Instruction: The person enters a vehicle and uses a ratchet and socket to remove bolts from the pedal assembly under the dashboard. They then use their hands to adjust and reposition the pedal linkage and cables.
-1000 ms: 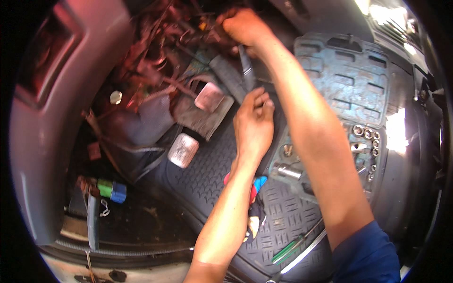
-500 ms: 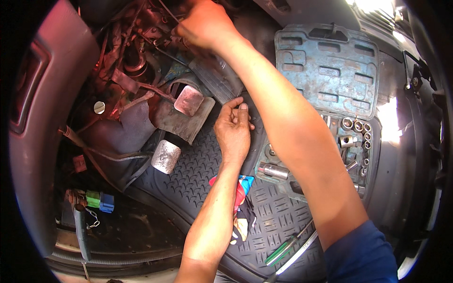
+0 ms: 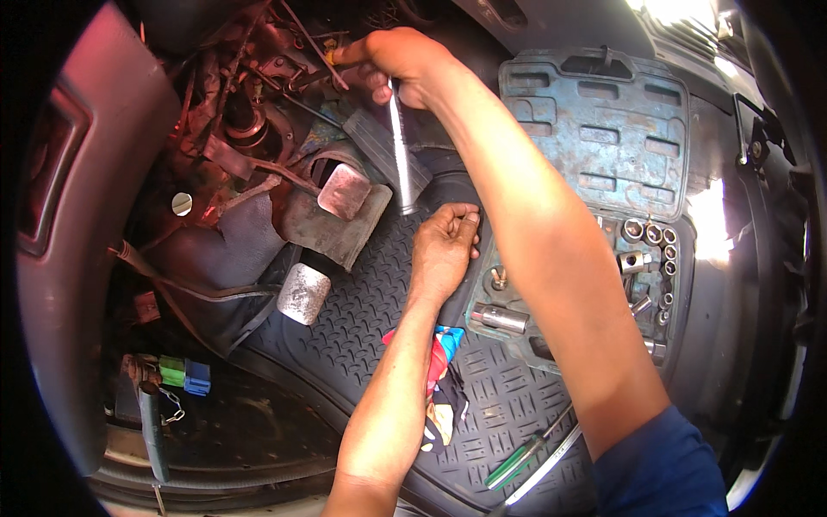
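1. Held in the right hand (image 3: 405, 62), near the top middle of the view: a slim, shiny metal bar (image 3: 401, 146).
2. Closed around the bar's upper end: the right fingers (image 3: 379, 84), folded toward the palm, with one stretched leftward to a small yellow part (image 3: 330, 53); impossible to tell whether touching it.
3. Below those fingers, the bar's remaining length, slanting slightly rightward and passing across the long black pedal (image 3: 370, 138) in this view.
4. Just right of the bar's lower end, yet apart from it: the left hand (image 3: 441, 252), with fingers half-curled and thumb near the forefinger. Impossible to tell whether closed on anything.
5. Left of the bar, two metal-faced pedals: the upper pedal (image 3: 345, 191) reddish in the light, the lower pedal (image 3: 303, 293) paler, above a patterned black rubber mat (image 3: 345, 340).
6. Beside and partly under the left forearm: a multicoloured cloth (image 3: 445, 396).
7. To the right, a worn blue-grey socket case (image 3: 594, 138), lid open, tray partly behind the right forearm; in the tray, a long socket (image 3: 500, 318) and shorter ring-ended sockets (image 3: 668, 250).
8. Near the lower edge, on the mat: a green-handled screwdriver (image 3: 515, 465).
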Motion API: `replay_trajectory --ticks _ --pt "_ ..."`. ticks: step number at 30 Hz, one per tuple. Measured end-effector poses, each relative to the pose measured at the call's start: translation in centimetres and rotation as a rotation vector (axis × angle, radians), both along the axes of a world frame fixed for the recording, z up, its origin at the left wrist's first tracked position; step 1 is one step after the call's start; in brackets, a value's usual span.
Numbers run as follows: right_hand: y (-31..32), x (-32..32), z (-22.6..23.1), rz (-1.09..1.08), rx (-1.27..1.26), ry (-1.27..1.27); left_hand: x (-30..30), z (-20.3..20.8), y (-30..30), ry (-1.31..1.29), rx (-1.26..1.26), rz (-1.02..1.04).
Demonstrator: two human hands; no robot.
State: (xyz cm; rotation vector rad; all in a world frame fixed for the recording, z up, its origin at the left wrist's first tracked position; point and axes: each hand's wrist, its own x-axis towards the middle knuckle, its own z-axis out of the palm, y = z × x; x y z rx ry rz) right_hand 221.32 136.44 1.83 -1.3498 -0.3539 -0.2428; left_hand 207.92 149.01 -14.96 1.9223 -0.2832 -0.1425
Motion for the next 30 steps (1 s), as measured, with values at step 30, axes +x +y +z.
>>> replay_trajectory --ticks 30 --pt "0.6 -4.0 0.0 -0.339 -0.33 -0.862 0.1 0.5 0.9 -0.018 0.065 -0.005"
